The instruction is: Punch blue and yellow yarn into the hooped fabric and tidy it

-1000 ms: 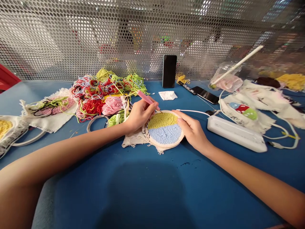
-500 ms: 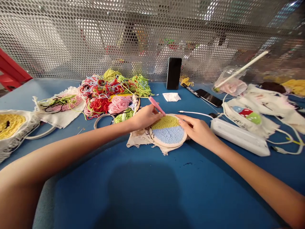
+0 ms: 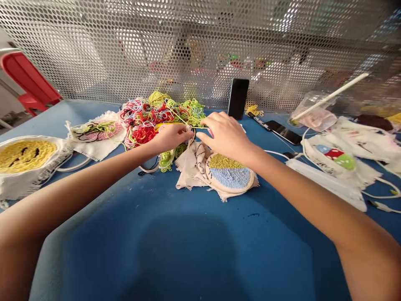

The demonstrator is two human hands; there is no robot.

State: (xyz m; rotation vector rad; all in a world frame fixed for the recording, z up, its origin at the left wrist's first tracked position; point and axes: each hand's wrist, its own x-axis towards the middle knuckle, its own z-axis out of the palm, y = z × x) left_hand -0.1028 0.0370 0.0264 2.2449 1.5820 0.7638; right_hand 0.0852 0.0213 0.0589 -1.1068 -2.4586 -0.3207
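Note:
A round hoop with looped yarn work, yellow above and light blue below, lies on the blue table with cream cloth bunched at its left. My left hand is closed at the cloth's upper end, beside the yarn heap. Whatever its fingertips pinch is too small to make out. Palm down, my right hand hovers above the hoop's top edge, thumb and forefinger apart near a thin yellow-green strand. The pink pen-like tool is out of sight.
Tangled yarn is heaped behind my left hand. A yellow hooped piece lies at far left. An upright phone stands at the back; a flat phone, white power strip and more cloth pieces are on the right.
Both hands have left the hoop's rim and moved up toward the yarn, the right one swinging left. The pink tool no longer shows. The view has shifted slightly left.

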